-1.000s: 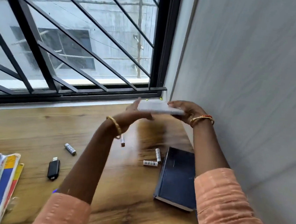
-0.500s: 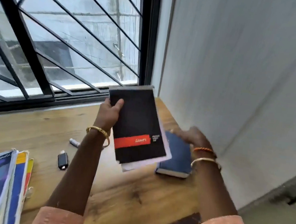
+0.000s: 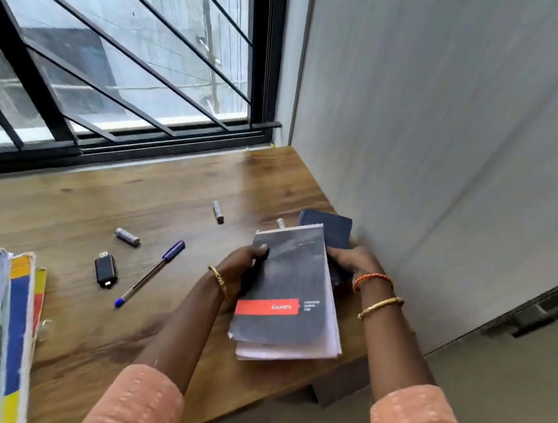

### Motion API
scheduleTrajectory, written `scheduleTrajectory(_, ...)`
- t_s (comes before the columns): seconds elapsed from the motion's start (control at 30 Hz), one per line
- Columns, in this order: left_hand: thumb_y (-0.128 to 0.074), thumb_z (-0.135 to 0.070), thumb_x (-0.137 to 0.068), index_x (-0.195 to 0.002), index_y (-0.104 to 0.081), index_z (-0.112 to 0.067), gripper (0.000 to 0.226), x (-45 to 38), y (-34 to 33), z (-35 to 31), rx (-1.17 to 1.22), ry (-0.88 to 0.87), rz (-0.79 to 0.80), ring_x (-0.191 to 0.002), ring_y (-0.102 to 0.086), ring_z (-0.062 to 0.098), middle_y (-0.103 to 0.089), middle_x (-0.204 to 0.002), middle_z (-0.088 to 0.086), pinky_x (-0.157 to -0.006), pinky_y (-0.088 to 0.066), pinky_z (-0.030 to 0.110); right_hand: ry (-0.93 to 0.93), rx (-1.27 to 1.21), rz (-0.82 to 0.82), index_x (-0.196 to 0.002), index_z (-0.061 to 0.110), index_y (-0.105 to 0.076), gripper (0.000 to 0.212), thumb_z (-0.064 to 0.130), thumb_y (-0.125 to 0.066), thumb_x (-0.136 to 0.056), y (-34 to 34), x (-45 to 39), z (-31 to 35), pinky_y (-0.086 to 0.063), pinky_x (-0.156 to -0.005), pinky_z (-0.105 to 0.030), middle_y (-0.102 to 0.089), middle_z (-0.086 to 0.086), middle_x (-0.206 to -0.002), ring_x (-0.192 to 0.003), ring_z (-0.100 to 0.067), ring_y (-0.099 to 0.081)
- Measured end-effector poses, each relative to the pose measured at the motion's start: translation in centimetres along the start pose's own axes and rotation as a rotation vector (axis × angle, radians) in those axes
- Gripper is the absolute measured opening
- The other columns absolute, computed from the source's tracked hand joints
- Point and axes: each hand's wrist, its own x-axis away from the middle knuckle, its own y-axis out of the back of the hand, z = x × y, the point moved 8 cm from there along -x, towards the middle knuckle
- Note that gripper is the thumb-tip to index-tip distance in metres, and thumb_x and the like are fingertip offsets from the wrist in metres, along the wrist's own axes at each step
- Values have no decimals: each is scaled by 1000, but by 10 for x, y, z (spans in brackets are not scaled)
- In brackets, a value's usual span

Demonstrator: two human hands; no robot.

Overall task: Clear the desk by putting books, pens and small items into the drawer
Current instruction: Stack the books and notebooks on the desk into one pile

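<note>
1. Fingers (image 3: 259, 251) of the left hand (image 3: 242, 269) clamp the black notebook (image 3: 288, 291) at its left edge.
2. Right hand (image 3: 348, 263) grips the dark blue book (image 3: 332, 229) beneath it.
3. Both books sit over the desk (image 3: 134, 196) corner.

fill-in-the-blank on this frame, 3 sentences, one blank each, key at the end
1. The left hand holds a black notebook with a ____ band across its cover.
2. The right hand grips the ____ book near the wall.
3. On the desk, a pen lies just right of the black ____.

Missing words: red; dark blue; USB stick
</note>
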Motion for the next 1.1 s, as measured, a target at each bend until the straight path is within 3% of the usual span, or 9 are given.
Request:
scheduleTrajectory(0.17, -48, -22, -95, -86, -63, -11, 21, -7, 10, 3, 39, -3, 5, -46, -62, 14, -67, -57, 3, -47, -50, 20, 28, -54, 81, -93, 5, -63, 26, 27, -71, -82, -17, 0, 2, -53, -61, -24, -62, -9, -88, -64, -10, -62)
scheduleTrajectory(0.3, -45, -19, -97, -90, -60, -14, 18, -2, 8, 2, 28, -64, 39, -47, -61, 14, -64, -62, 4, -46, -49, 20, 20, -127, 87, -110, 0, -63, 42, 28, -73, -80, -15, 7, 6, -54, -85, -40, -67, -16, -106, -88, -28, -64)
scheduleTrajectory(0.4, -42, -21, -99, -93, -60, -14, 20, 0, 4, 1, 14, -111, 66, -56, -63, 15, -66, -70, 4, -56, -52, 25, 51, -151, 184, -110, 4, -67, 52, 32, -79, -68, -28, 14, 17, -54, -73, -38, -68, -17, -112, -80, -24, -65)
scheduleTrajectory(0.53, -38, -20, -100, -99, -59, -15, 22, 7, 1, 6, 39, -117, 114, -63, -66, 17, -70, -75, 4, -63, -55, 28, 36, -104, 212, -102, 11, -61, 63, 33, -72, -44, -38, -8, 11, -54, -50, -34, -69, -14, -87, -52, -20, -65)
scheduleTrajectory(0.6, -37, -19, -101, -98, -57, -16, 21, 12, 4, 6, 39, -135, 109, -58, -66, 14, -70, -69, 2, -58, -54, 25, 86, -91, 185, -115, 3, -60, 70, 27, -74, -50, -35, 3, 18, -58, -64, -46, -71, -15, -92, -70, -27, -69)
scheduleTrajectory(0.67, -37, -16, -100, -96, -56, -16, 19, 18, 9, 4, 58, -168, 96, -53, -65, 10, -69, -63, -1, -51, -52, 21, 135, -159, 116, -115, 0, -62, 61, 19, -78, -59, -23, 20, 27, -57, -73, -43, -70, -16, -98, -80, -30, -68)
scheduleTrajectory(0.8, -40, -9, -99, -91, -59, -13, 21, 34, 38, -5, 140, -282, -37, -46, -63, 10, -68, -59, 0, -44, -50, 18, 263, -191, 33, -112, 0, -59, 86, 30, -82, -35, 3, 49, 48, -59, -70, -45, -69, -19, -102, -85, -32, -69)
scheduleTrajectory(0.97, -48, -12, -97, -109, -58, -11, 16, 51, 110, -6, 68, -422, -403, -71, -60, 13, -64, -97, 9, -64, -49, 25, 438, -108, -47, -111, 8, -59, 57, 33, -77, -63, 23, 113, 82, -55, -80, -39, -67, -8, -105, -92, -24, -65)
scheduleTrajectory(1.1, -52, -9, -94, -117, -57, -7, 24, 56, 128, 19, 130, -378, -480, -77, -60, 21, -63, -99, 11, -69, -51, 31, 409, -183, 161, -96, 14, -67, 27, 27, -71, -73, -13, 149, 73, -53, -81, -36, -70, -5, -96, -88, -22, -66)
